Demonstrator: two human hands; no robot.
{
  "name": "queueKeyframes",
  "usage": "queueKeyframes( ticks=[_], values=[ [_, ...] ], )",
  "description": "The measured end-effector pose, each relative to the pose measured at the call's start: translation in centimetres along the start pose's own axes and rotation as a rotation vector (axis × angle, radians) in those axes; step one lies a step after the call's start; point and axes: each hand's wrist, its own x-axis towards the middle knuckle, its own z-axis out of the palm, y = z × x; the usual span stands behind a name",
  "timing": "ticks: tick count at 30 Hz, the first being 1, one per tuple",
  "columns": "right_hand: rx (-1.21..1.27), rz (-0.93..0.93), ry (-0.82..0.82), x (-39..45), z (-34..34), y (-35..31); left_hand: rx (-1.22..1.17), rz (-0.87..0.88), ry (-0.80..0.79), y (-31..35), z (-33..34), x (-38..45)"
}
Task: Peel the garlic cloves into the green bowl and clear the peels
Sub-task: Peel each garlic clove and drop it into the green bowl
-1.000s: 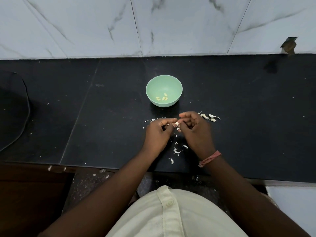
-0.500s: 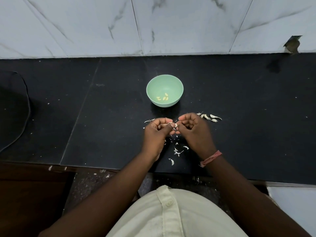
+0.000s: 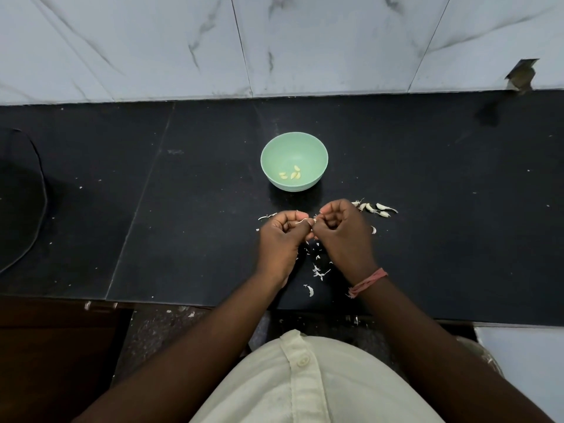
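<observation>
A garlic clove (image 3: 311,221) is pinched between the left hand (image 3: 282,236) and right hand (image 3: 343,233), both grips curled tight on it, held over the black tabletop (image 3: 183,224). The green bowl (image 3: 294,161) is set just beyond the hands; peeled cloves (image 3: 291,175) are seen inside. Unpeeled cloves (image 3: 375,208) are laid just right of the right hand. Peels (image 3: 317,270) are scattered between the wrists. A red thread band (image 3: 367,282) is worn on the right wrist.
</observation>
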Motion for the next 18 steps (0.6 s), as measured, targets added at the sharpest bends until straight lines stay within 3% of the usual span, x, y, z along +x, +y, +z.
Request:
queueKeyframes(
  ticks=[11,18],
  values=[
    [-0.080,0.037,0.064,-0.6,1.3,-0.6,0.029,-0.032,-0.104,0.5,-2.0,1.1],
    [-0.091,0.034,0.023,-0.5,0.0,-0.7,0.016,-0.025,-0.113,0.5,-1.2,0.6]
  ],
)
